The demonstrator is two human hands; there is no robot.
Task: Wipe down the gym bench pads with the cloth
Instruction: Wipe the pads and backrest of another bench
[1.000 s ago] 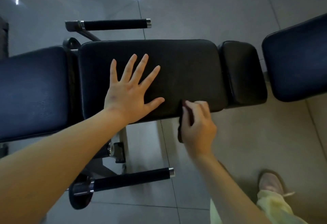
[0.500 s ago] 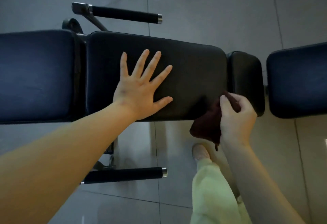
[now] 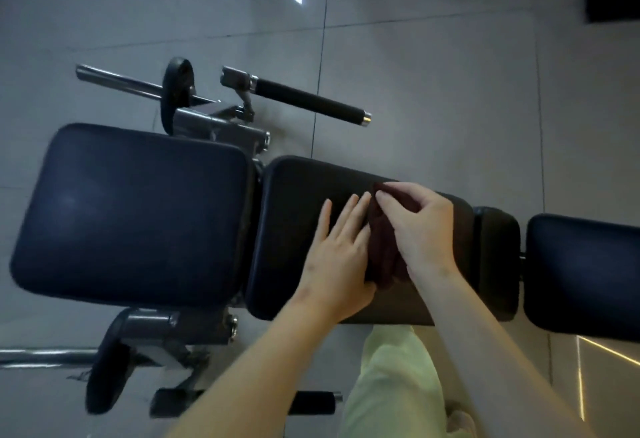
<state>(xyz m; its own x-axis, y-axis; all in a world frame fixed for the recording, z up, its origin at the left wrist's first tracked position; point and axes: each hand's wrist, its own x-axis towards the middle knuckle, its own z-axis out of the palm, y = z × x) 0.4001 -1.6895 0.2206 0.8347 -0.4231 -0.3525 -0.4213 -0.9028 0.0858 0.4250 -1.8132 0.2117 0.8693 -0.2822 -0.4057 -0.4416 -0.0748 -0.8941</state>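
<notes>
No text, label, brand, number or sign can be read. The dark padded vinyl bench and the crumpled dark red cloth on it show plain surfaces only. The view is too soft to make out any small marking on the grey metal frame.

A dark maroon crumpled cloth lay bunched on the long black vinyl middle pad. A wide navy padded cushion sat just left of it; a small black pad and a second navy pad lined up rightward.
</notes>
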